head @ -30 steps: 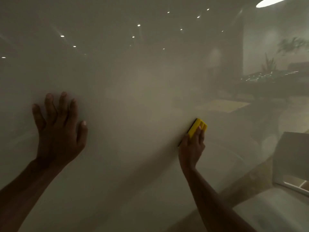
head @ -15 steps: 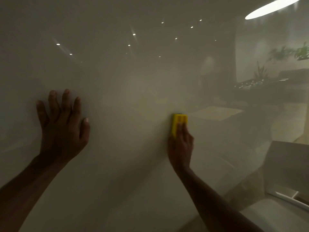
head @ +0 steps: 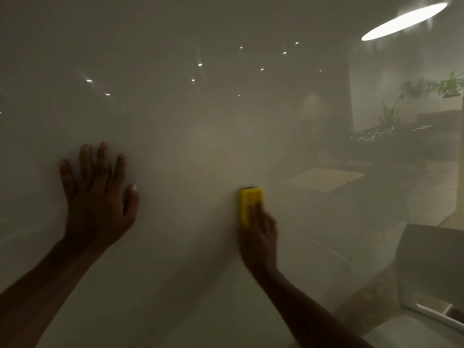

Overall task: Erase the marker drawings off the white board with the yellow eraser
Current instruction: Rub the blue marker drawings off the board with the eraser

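Note:
A glossy white board [head: 180, 126] fills nearly the whole view and mirrors the room. My right hand [head: 259, 237] presses the yellow eraser [head: 249, 202] flat against the board, a little right of centre; the eraser stands upright with its top edge showing above my fingers. My left hand [head: 96, 199] lies flat on the board at the left, fingers spread, holding nothing. I see no marker lines on the visible surface; the light is dim and the hand is a little blurred.
The board reflects ceiling spotlights, a bright oval lamp [head: 404, 21], plants [head: 449, 84] and a desk. A white chair [head: 431, 270] stands at the lower right, close to the board's right end.
My right hand has slid the eraser leftward along the board and turned it from tilted to upright. The left hand has stayed flat in place. The view has shifted slightly.

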Motion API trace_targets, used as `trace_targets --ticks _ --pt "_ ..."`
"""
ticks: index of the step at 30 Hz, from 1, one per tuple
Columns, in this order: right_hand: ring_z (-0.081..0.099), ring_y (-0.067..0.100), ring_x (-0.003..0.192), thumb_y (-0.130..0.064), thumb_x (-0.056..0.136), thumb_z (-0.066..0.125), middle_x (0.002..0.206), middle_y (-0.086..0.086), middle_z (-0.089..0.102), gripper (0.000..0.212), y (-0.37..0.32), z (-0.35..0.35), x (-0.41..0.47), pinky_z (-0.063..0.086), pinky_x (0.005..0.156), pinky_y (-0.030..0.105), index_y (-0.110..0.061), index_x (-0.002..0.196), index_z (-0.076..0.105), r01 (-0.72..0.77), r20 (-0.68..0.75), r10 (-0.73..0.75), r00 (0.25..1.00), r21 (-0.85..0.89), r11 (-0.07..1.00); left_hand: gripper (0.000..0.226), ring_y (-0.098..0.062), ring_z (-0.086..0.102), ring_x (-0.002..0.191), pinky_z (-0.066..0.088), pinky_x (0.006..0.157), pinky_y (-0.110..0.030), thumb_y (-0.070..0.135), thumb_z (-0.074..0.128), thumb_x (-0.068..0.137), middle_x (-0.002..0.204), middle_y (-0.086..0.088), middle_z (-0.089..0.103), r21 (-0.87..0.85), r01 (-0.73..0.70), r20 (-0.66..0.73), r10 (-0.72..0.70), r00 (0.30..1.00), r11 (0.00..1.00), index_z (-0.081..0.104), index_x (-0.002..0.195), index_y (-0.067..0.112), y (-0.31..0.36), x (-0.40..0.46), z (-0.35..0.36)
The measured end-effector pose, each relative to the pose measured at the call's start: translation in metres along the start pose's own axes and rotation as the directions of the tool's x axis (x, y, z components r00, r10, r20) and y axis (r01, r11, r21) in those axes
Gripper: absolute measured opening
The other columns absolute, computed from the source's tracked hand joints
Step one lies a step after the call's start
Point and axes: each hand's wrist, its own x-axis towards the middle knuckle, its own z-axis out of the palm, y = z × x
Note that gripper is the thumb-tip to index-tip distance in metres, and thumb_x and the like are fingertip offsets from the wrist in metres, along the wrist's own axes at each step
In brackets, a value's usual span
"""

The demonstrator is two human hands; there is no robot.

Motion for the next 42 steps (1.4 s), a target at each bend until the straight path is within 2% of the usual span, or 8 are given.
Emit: trace_targets --ticks 7,11,16,22,26,36,39,42 --pt "0.036 0.043 0.135 -0.019 0.098 0.055 0.169 0.003 0.018 0.067 -0.019 -0.011 0.085 0.035 0.107 0.048 -0.023 0.159 0.028 -0.599 -0.086 0.615 0.783 0.158 0.785 0.061 -0.046 0.013 0.157 0.004 0.124 -0.069 0.036 0.036 0.102 0.164 -0.03 0.025 0.042 0.036 0.005 -0.037 0.999 0.998 0.036 0.155 0.007 -0.031 0.002 -0.015" --pt "0.041 0.042 0.128 -0.018 0.095 0.06 0.168 0.006 0.02 0.075 -0.087 -0.003 0.089 0.043 0.091 0.048 -0.023 0.16 0.024 0.0 -0.037 0.002 0.999 0.05 0.999 0.059 -0.049 0.02 0.154 0.008 0.125 -0.067 0.033 0.037 0.103 0.162 -0.032 0.029 0.054 0.042 0.014 -0.043 0.999 0.998 0.04 0.152 0.001 -0.055 0.004 -0.03" --pt "0.04 0.031 0.132 -0.026 0.101 0.047 0.17 -0.013 0.003 0.067 -0.121 0.009 0.073 0.042 0.08 0.04 -0.039 0.16 0.017 0.816 0.281 -0.798 0.533 0.082 0.573 0.06 -0.05 0.02 0.154 0.01 0.125 -0.065 0.033 0.038 0.104 0.162 -0.035 0.027 0.074 0.093 0.042 -0.096 0.994 0.993 0.038 0.153 -0.002 -0.089 -0.003 -0.051" --pt "0.041 0.043 0.128 -0.018 0.092 0.056 0.166 0.007 0.026 0.07 -0.156 0.0 0.171 0.043 0.088 0.052 -0.024 0.157 0.033 0.169 -0.053 -0.166 0.985 0.067 0.983 0.062 -0.054 0.021 0.152 0.016 0.124 -0.066 0.032 0.039 0.104 0.162 -0.037 0.025 0.106 0.142 0.097 -0.152 0.984 0.984 0.036 0.154 -0.003 -0.153 -0.028 -0.077" --pt "0.038 0.042 0.128 -0.018 0.093 0.054 0.168 0.005 0.021 0.071 -0.21 0.018 0.143 0.04 0.088 0.051 -0.026 0.159 0.027 0.144 -0.088 -0.138 0.986 0.065 0.987 0.062 -0.052 0.02 0.153 0.017 0.125 -0.064 0.033 0.037 0.105 0.163 -0.036 0.024 0.136 0.168 0.109 -0.183 0.977 0.976 0.033 0.156 -0.003 -0.192 -0.046 -0.09" --pt "0.047 0.032 0.136 -0.015 0.092 0.052 0.166 -0.015 0.024 0.069 -0.195 0.07 -0.037 0.041 0.093 0.042 -0.037 0.155 0.034 0.965 0.348 -0.933 0.092 0.199 0.17 0.065 -0.05 0.019 0.154 0.015 0.125 -0.061 0.036 0.037 0.104 0.164 -0.034 0.023 0.155 0.228 0.167 -0.253 0.953 0.961 0.03 0.157 0.0 -0.253 -0.08 -0.116" --pt "0.046 0.029 0.136 -0.018 0.094 0.053 0.168 -0.015 0.015 0.073 -0.215 0.065 0.005 0.035 0.092 0.037 -0.039 0.158 0.026 0.952 0.235 -0.942 0.239 0.137 0.275 0.065 -0.052 0.022 0.153 0.018 0.124 -0.063 0.034 0.039 0.103 0.163 -0.036 0.025 0.148 0.248 0.174 -0.272 0.946 0.957 0.033 0.156 -0.003 -0.266 -0.081 -0.125" --pt "0.043 0.035 0.127 -0.025 0.096 0.047 0.169 -0.016 0.007 0.072 -0.244 0.047 0.075 0.034 0.088 0.04 -0.038 0.16 0.018 0.642 0.047 -0.643 0.764 0.034 0.766 0.065 -0.052 0.023 0.152 0.02 0.123 -0.063 0.034 0.038 0.102 0.162 -0.037 0.026 0.155 0.274 0.174 -0.3 0.938 0.949 0.035 0.154 -0.004 -0.28 -0.082 -0.134"
